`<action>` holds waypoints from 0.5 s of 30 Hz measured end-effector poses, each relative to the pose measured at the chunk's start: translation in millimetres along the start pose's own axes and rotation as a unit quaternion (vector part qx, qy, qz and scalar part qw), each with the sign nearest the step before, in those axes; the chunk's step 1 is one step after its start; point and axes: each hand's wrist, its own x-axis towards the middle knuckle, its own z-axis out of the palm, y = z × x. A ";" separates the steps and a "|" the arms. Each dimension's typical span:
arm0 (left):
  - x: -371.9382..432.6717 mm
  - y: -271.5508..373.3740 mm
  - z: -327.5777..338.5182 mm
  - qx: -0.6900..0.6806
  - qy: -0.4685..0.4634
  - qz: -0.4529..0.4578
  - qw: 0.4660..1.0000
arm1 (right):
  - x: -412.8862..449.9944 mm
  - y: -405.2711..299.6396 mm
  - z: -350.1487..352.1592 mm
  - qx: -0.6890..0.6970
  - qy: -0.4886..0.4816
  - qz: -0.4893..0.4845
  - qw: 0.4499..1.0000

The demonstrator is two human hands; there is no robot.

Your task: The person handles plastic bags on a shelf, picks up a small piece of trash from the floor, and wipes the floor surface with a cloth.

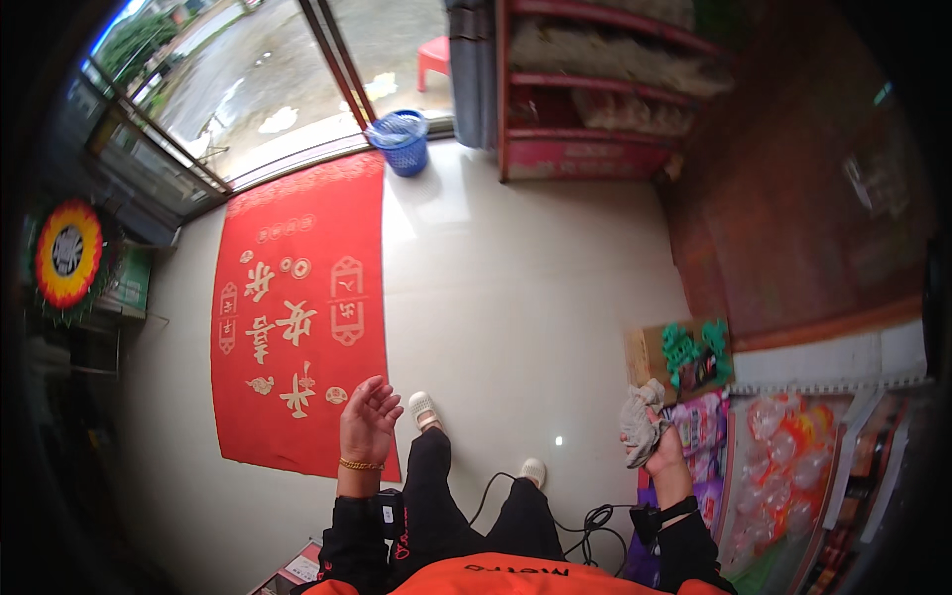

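Note:
A crumpled grey cloth is gripped in my right hand, held out beside the goods on the right. My left hand holds nothing. Its palm faces up with the fingers loosely apart, above the edge of a red floor mat that bears pale lettering. A gold-coloured chain bracelet circles my left wrist. Just beyond the cloth stands a cardboard box with green plastic items in it.
Shelves at lower right hold packaged goods. A black cable coils by my right foot. Near the glass door stands a blue basket-style bin; a red shelf rack is beside it. At the left is a round yellow-and-red wreath.

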 end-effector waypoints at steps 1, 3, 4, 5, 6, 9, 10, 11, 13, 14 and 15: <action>1.2 21.7 -7.6 -0.019 0.010 0.017 1.000 | 5.3 0.3 24.6 -0.012 -0.010 0.000 1.000; 8.2 69.2 -20.4 -0.043 0.008 0.046 0.998 | 15.3 6.2 86.1 -0.051 -0.045 -0.006 0.998; 12.4 96.1 -28.5 -0.051 0.003 0.065 0.997 | 19.1 14.7 124.8 -0.056 -0.041 -0.027 0.997; 14.1 114.4 -39.7 -0.060 0.004 0.074 0.995 | 27.1 22.7 147.2 -0.066 -0.045 -0.024 0.997; 20.1 136.1 -48.9 -0.068 0.011 0.086 0.994 | 39.9 31.5 168.0 -0.070 -0.064 -0.009 0.995; 34.0 202.6 -61.2 -0.081 0.028 0.108 0.990 | 58.1 46.1 255.4 -0.101 -0.091 0.041 0.990; 39.1 223.4 -69.6 -0.079 0.012 0.124 0.989 | 60.8 55.2 288.2 -0.131 -0.105 0.041 0.985; 42.5 243.2 -76.7 -0.081 0.021 0.131 0.988 | 65.0 62.7 320.0 -0.160 -0.119 0.041 0.979; 56.4 278.8 -84.2 -0.076 0.047 0.146 0.985 | 75.0 69.1 377.5 -0.181 -0.133 0.047 0.973; 64.9 294.4 -92.0 -0.083 0.049 0.149 0.984 | 81.3 72.9 402.5 -0.196 -0.144 0.046 0.969; 75.8 310.9 -96.6 -0.082 0.046 0.150 0.984 | 89.2 74.5 427.6 -0.195 -0.145 0.044 0.969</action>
